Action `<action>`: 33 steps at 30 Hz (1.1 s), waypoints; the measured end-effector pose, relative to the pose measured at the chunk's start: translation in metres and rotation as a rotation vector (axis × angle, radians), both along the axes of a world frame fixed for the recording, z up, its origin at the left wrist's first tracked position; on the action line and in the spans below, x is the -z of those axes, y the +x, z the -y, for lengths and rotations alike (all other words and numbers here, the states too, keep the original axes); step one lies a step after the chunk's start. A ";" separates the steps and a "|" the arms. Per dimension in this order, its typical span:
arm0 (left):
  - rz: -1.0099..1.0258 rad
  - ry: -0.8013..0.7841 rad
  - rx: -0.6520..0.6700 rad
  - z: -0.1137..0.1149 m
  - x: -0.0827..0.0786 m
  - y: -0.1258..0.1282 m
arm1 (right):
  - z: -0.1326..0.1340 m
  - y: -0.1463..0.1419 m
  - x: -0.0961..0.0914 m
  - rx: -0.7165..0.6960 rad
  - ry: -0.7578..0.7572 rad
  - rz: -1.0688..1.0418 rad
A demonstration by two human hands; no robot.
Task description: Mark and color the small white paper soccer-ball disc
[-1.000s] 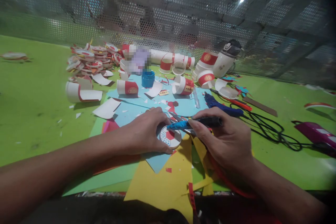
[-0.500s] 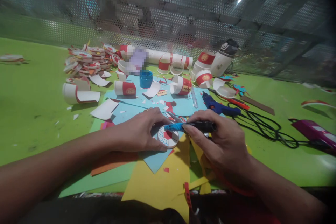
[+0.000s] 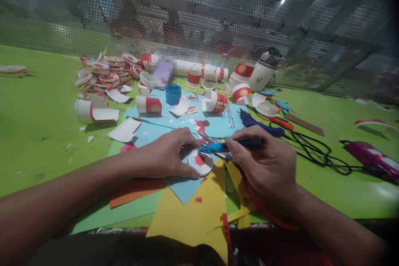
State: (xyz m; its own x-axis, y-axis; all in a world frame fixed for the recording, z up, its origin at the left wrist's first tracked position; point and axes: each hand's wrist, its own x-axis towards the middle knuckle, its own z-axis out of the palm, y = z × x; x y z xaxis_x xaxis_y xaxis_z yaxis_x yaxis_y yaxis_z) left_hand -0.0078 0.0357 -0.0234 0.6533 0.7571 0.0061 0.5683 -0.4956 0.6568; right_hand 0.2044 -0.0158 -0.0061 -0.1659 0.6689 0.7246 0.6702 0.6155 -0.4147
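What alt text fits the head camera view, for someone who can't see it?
A person's left hand holds a small white disc with a red centre and blue dots, while the right hand holds a blue-and-black marker near its upper edge. The green table also bears coloured paper, cut paper cups, a blue jar and a glue gun.

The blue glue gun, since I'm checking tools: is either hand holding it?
No, the glue gun lies beyond the right hand, which holds a marker, while the left hand holds a white disc.
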 end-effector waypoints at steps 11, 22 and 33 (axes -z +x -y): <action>0.002 -0.008 0.004 0.000 0.001 0.000 | -0.004 0.000 0.001 -0.033 0.002 0.034; 0.010 -0.008 0.011 0.001 -0.001 0.001 | 0.001 0.004 -0.001 -0.113 -0.095 0.140; 0.015 -0.001 -0.013 0.002 0.003 0.000 | 0.001 0.004 -0.005 -0.278 -0.102 0.203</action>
